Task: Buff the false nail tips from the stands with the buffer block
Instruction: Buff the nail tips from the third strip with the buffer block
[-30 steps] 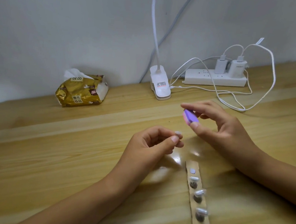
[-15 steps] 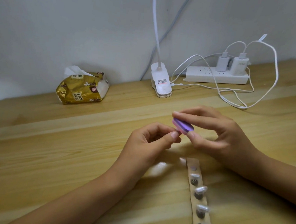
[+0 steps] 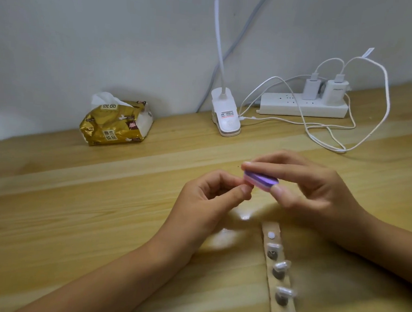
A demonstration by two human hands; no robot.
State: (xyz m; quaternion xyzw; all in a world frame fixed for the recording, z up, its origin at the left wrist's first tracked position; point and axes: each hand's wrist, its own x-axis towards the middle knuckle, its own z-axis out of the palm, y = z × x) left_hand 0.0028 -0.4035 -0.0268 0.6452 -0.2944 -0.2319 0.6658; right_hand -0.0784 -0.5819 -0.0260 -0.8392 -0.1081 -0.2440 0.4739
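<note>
Buffer block [image 3: 261, 179] in right hand [image 3: 314, 190] now down against fingers [image 3: 245, 189] of left hand [image 3: 204, 204] pinching nail tip

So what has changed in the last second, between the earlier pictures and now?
The right hand brought the purple buffer block down and leftward, laid flatter, against the fingertips of the left hand. Nothing was picked up or released. The left hand keeps pinching the false nail tip, now hidden. The cardboard strip of stands, tissue pack and power strip stayed.
</note>
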